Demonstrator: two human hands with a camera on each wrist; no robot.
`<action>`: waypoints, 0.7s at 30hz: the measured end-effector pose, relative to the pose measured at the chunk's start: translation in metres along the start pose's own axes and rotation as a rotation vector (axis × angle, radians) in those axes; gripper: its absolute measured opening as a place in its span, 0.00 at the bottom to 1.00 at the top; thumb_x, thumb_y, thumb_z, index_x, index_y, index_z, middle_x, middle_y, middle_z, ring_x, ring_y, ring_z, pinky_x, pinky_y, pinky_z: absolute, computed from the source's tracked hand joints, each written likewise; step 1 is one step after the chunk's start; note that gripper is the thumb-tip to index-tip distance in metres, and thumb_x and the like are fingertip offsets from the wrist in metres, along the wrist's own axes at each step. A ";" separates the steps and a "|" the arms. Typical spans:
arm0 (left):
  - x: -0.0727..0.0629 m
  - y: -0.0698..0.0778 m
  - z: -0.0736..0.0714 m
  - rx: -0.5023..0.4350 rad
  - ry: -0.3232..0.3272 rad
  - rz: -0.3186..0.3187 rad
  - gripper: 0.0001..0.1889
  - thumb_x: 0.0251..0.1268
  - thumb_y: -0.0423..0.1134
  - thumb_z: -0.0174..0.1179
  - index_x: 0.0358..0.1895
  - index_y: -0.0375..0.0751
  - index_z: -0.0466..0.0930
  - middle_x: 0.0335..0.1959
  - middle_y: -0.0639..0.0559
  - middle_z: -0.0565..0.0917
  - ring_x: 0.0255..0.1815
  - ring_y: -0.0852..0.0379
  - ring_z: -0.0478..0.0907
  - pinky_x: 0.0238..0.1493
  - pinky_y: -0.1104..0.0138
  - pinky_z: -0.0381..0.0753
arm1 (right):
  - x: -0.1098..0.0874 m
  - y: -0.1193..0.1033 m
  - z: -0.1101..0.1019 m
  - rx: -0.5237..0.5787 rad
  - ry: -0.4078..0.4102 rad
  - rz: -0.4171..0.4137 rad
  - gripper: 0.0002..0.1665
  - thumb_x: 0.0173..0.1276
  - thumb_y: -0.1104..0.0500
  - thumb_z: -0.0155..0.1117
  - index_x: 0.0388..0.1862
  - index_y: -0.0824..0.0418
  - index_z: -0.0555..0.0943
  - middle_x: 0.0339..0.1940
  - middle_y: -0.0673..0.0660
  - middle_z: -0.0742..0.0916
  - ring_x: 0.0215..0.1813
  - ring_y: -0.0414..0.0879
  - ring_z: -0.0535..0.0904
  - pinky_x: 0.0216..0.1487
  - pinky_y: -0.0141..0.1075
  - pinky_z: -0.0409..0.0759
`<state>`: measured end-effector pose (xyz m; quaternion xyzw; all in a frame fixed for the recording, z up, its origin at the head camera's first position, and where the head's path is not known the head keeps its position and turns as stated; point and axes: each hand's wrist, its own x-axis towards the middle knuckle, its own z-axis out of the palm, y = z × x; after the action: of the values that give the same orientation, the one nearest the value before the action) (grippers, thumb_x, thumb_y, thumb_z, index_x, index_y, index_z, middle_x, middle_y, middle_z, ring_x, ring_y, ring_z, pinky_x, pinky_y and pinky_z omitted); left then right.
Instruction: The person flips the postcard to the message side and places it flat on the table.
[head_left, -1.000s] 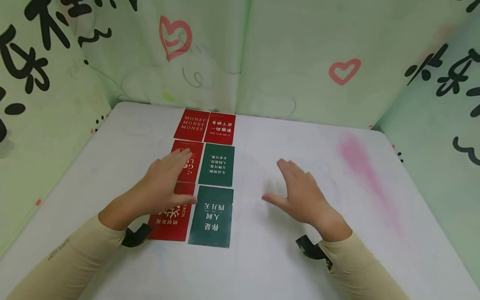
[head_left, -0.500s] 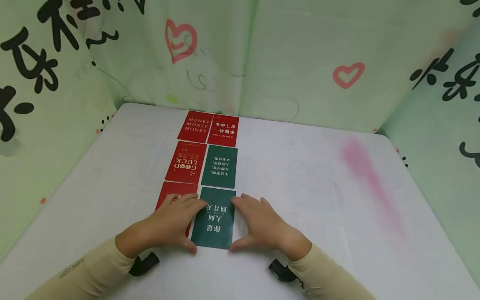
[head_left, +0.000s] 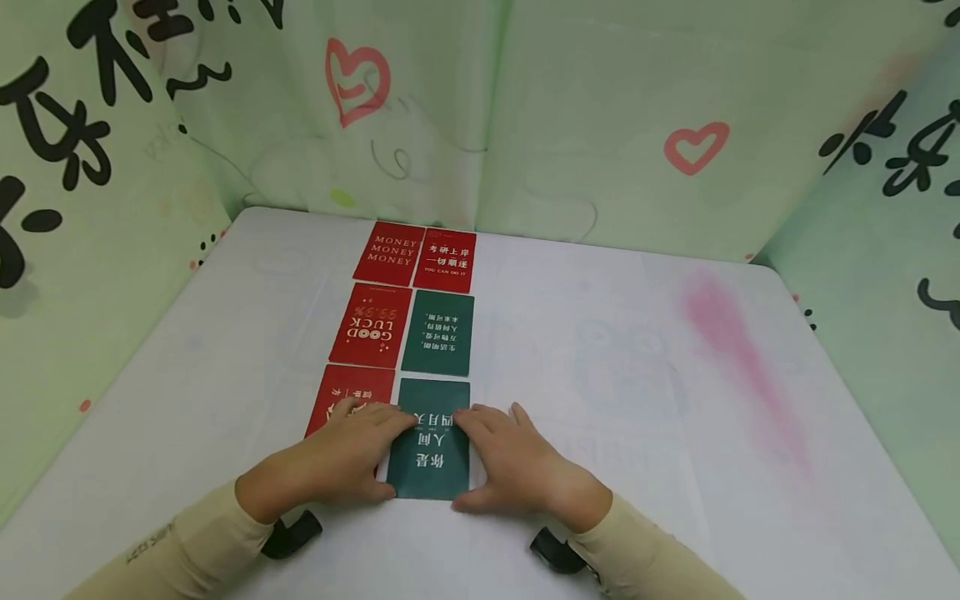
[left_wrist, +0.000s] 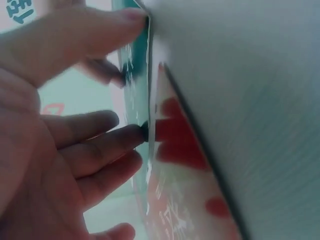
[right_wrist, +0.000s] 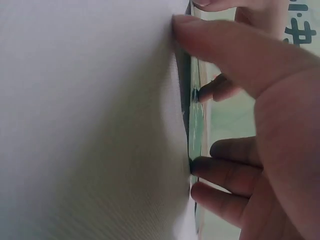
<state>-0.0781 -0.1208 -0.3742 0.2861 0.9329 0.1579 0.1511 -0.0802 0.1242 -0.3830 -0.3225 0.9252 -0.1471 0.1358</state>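
A green card with white characters lies nearest the person, between both hands. My left hand rests over its left side, index fingertip on the card and thumb by the lower left corner. My right hand touches the right side, its thumb at the lower right corner. Thumb and fingers stand well apart on both hands. Under my left hand a red card is partly covered. Fingertips touch the card surface in the left wrist view. The right thumb touches near the card's corner in the right wrist view.
Further back lie a red GOOD LUCK card, a second green card, a red MONEY card and another red card. A white tabletop with a pink stain lies before a green patterned curtain.
Both hands came down and inward from above the table to the nearest green card. Since half a second ago that card has shifted slightly toward the person and turned a little straighter.
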 end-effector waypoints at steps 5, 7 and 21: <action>-0.001 -0.001 0.001 -0.008 0.003 0.020 0.49 0.39 0.53 0.81 0.70 0.42 0.70 0.61 0.48 0.77 0.65 0.46 0.70 0.66 0.36 0.56 | -0.003 -0.001 -0.003 0.006 0.048 -0.064 0.42 0.65 0.45 0.64 0.71 0.66 0.67 0.61 0.61 0.82 0.61 0.54 0.78 0.69 0.64 0.60; 0.000 0.000 0.002 -0.020 0.031 0.020 0.48 0.40 0.49 0.81 0.69 0.42 0.70 0.60 0.47 0.79 0.63 0.46 0.72 0.66 0.35 0.55 | -0.002 -0.001 -0.002 -0.019 0.094 -0.109 0.37 0.68 0.48 0.59 0.69 0.68 0.68 0.55 0.61 0.85 0.56 0.53 0.81 0.67 0.63 0.63; -0.005 0.002 -0.015 -0.242 0.391 0.018 0.33 0.53 0.34 0.76 0.62 0.42 0.70 0.32 0.54 0.86 0.30 0.57 0.82 0.33 0.68 0.84 | -0.001 0.003 -0.002 0.165 0.649 -0.240 0.40 0.58 0.73 0.70 0.66 0.69 0.60 0.33 0.57 0.88 0.31 0.46 0.85 0.32 0.36 0.82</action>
<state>-0.0792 -0.1254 -0.3587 0.2383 0.9161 0.3224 -0.0009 -0.0814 0.1274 -0.3823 -0.3532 0.8605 -0.3313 -0.1580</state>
